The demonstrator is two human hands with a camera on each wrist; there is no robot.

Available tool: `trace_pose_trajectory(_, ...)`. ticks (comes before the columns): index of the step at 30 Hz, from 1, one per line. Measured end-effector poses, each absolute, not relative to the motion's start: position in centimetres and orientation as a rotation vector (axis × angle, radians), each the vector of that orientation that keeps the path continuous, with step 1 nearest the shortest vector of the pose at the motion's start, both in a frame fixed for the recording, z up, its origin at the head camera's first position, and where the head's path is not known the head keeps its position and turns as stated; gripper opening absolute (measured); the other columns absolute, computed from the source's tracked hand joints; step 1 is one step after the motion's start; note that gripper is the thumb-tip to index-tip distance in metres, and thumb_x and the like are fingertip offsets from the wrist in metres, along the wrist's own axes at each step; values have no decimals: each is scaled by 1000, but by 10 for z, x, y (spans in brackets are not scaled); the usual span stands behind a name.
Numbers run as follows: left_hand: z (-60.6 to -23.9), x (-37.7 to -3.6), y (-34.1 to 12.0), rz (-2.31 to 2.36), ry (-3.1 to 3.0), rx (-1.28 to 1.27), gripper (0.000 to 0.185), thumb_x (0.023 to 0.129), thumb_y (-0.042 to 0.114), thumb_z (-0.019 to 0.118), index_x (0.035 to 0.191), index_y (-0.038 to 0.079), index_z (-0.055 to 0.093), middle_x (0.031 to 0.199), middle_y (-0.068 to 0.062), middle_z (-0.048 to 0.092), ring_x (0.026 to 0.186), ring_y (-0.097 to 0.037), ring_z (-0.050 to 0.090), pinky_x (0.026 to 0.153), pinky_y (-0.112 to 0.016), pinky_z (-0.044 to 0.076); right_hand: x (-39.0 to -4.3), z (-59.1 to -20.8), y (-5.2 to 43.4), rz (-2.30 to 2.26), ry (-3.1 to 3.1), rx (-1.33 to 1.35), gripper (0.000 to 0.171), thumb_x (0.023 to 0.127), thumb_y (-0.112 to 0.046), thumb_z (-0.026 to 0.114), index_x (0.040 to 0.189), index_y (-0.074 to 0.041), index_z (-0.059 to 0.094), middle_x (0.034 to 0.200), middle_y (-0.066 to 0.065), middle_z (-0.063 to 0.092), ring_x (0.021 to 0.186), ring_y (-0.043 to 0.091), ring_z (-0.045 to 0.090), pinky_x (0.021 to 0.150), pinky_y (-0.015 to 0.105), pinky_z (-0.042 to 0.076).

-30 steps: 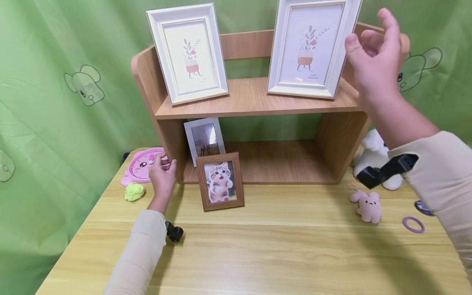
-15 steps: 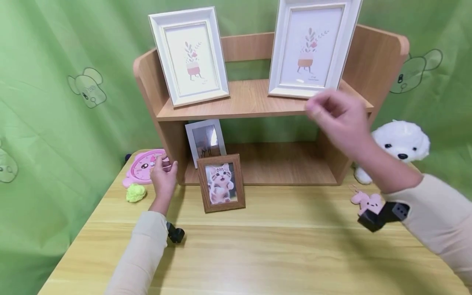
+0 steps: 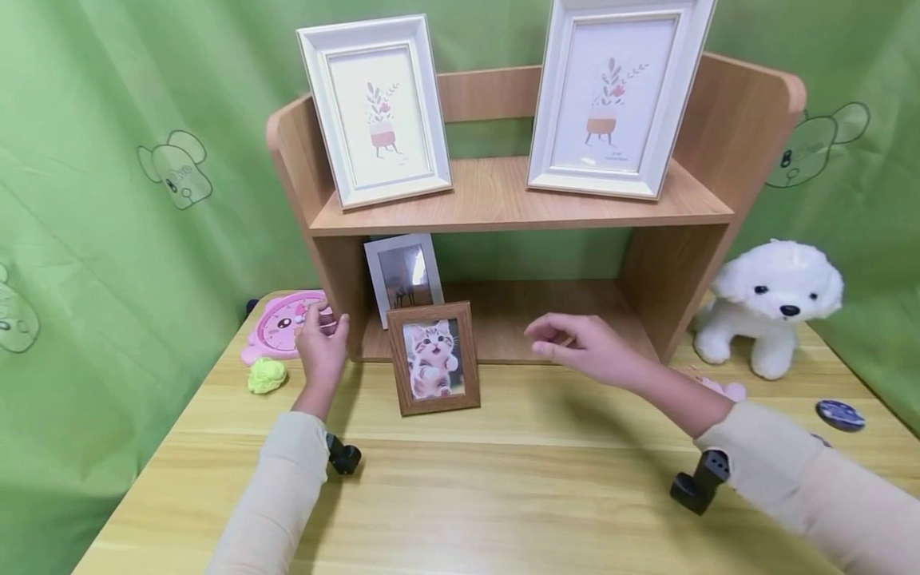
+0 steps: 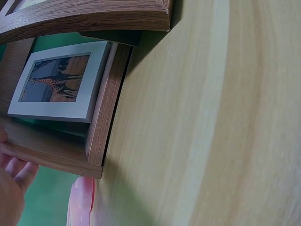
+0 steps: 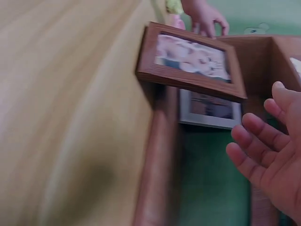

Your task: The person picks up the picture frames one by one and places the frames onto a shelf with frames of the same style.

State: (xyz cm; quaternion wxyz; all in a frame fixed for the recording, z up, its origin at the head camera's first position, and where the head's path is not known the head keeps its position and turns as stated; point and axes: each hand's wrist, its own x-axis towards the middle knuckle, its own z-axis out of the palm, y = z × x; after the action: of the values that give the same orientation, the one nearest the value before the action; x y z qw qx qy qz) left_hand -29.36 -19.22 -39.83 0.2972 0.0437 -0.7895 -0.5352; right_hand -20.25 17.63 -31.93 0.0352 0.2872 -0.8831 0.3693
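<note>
A brown wooden frame with a kitten photo (image 3: 434, 359) stands on the table in front of the wooden shelf (image 3: 503, 200). Behind it a grey frame with a giraffe picture (image 3: 402, 275) leans in the lower compartment. My right hand (image 3: 582, 343) hovers open just right of the kitten frame, fingers stretched left, holding nothing; the right wrist view shows its fingers (image 5: 268, 150) apart from the kitten frame (image 5: 193, 59). My left hand (image 3: 322, 343) rests against the shelf's left side panel beside a pink clock (image 3: 283, 323). The left wrist view has the giraffe frame (image 4: 56, 80) and my fingers (image 4: 11, 188).
Two white frames (image 3: 377, 108) (image 3: 618, 96) with plant drawings stand on the upper board. A green fuzzy lump (image 3: 266, 375) lies by the clock. A white plush dog (image 3: 779, 299), a small pink plush (image 3: 722, 389) and a dark disc (image 3: 839, 414) sit at the right.
My right hand has come down from the upper right white frame to the front of the lower compartment, near the kitten frame. The left hand has stayed at the side panel.
</note>
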Motion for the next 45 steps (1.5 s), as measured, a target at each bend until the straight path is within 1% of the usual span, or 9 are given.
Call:
trace_pose_trajectory(5,-399,-294,-191,-1415,-2109,133,32,83,5,66,113,3,56,96,-18,65,84,-25,63,71,-32,58,-209,-343,171,1238,-2741,859,24,90,-13,60,111,0,59,89,4,63,83,18,58,74,34,53)
trace_pose_trajectory(11,-398,-293,-191,-1411,-2105,132,32,83,5,66,113,3,56,97,-19,65,84,-27,63,72,-33,58,-214,-366,162,1353,-2800,830,32,91,-14,58,118,3,54,95,8,61,87,20,56,75,34,51)
trace_pose_trajectory(15,-399,-292,-191,-1413,-2101,137,32,82,5,66,113,3,56,96,-19,65,84,-27,63,72,-33,58,-218,-378,153,1486,-2803,780,39,91,-15,58,123,5,50,97,12,60,85,29,58,69,40,56)
trace_pose_trajectory(19,-399,-292,-191,-1406,-2092,133,31,82,5,66,112,3,57,96,-19,65,83,-27,63,71,-32,58,-223,-389,143,1668,-2756,702,43,91,-11,58,127,6,45,98,17,59,82,40,58,61,47,57)
trace_pose_trajectory(22,-400,-292,-192,-1396,-2083,124,31,82,5,66,111,3,57,96,-18,65,82,-26,64,70,-29,57,-227,-395,134,1754,-2707,651,45,90,-8,58,130,6,42,100,19,58,84,41,58,63,47,57)
trace_pose_trajectory(25,-401,-293,-193,-1388,-2075,115,30,82,5,67,110,3,57,95,-17,65,81,-25,64,68,-24,57,-230,-399,125,1835,-2660,586,47,90,-7,58,132,5,40,104,22,56,89,43,57,69,47,57)
trace_pose_trajectory(28,-401,-293,-193,-1382,-2072,114,29,82,5,66,109,2,57,95,-18,65,81,-26,64,67,-24,57,-233,-401,117,1924,-2614,523,49,90,-6,58,135,3,38,108,24,54,95,44,55,74,48,56)
trace_pose_trajectory(36,-399,-293,-192,-1379,-2075,118,30,82,3,66,110,1,57,94,-19,65,81,-28,64,69,-32,58,-239,-403,106,2038,-2536,440,50,91,-8,58,136,0,37,112,24,53,102,44,51,83,48,53)
trace_pose_trajectory(45,-399,-293,-192,-1388,-2086,106,31,82,4,66,112,1,56,95,-20,65,83,-29,64,71,-34,58,-242,-407,97,2108,-2450,395,52,90,-7,58,136,1,37,114,24,51,97,30,55,86,47,52)
